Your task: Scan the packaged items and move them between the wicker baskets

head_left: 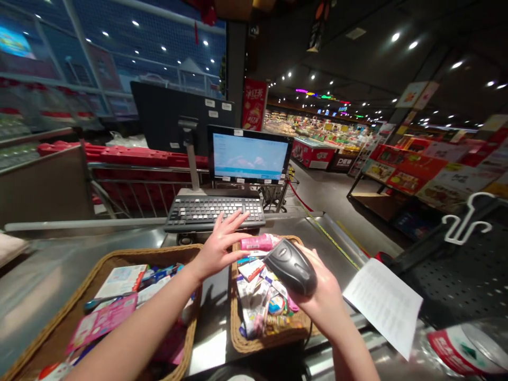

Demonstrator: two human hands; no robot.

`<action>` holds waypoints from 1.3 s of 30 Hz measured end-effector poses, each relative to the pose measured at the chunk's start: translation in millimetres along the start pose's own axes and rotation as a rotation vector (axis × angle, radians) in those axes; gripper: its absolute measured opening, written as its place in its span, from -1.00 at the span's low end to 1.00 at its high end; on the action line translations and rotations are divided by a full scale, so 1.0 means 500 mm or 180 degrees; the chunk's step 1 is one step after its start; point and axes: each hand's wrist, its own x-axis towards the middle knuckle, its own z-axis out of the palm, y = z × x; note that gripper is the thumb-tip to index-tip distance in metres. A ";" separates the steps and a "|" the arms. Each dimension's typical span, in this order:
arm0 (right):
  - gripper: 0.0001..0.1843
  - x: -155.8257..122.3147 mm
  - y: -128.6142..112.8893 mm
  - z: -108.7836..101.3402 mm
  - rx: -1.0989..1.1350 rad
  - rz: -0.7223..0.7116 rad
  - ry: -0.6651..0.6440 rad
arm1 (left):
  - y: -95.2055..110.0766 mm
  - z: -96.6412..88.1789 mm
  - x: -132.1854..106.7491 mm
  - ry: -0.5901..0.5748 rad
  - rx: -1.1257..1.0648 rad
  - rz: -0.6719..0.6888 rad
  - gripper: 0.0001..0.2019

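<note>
My right hand [323, 293] is closed round a dark grey handheld barcode scanner [291, 266], held over the right wicker basket [254, 343]. My left hand [222, 244] hovers between the keyboard [215, 211] and that basket, fingers spread, holding nothing. Just beyond the left fingertips a pink packet [260, 242] lies on top of the snack packets [262, 301] that fill the basket.
A larger wicker basket [119, 257] at the left holds flat packets and cards. A lit monitor [249, 156] stands behind the keyboard on the steel counter [47, 280]. A white printed sheet [383, 304] lies at the right. Red shopping trolleys [130, 156] stand beyond.
</note>
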 end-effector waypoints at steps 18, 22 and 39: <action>-0.40 0.042 -0.159 0.103 0.0205 -0.0443 -0.0451 | -0.057 -0.161 -0.144 0.0479 0.0676 -0.0290 -0.70; -0.40 0.045 -0.175 0.121 0.0180 -0.0507 -0.0444 | -0.066 -0.178 -0.167 0.0508 0.0711 -0.0327 -0.70; -0.48 0.065 -0.219 0.161 0.0343 -0.0599 -0.0522 | -0.089 -0.224 -0.260 0.0465 0.0771 -0.0864 -0.68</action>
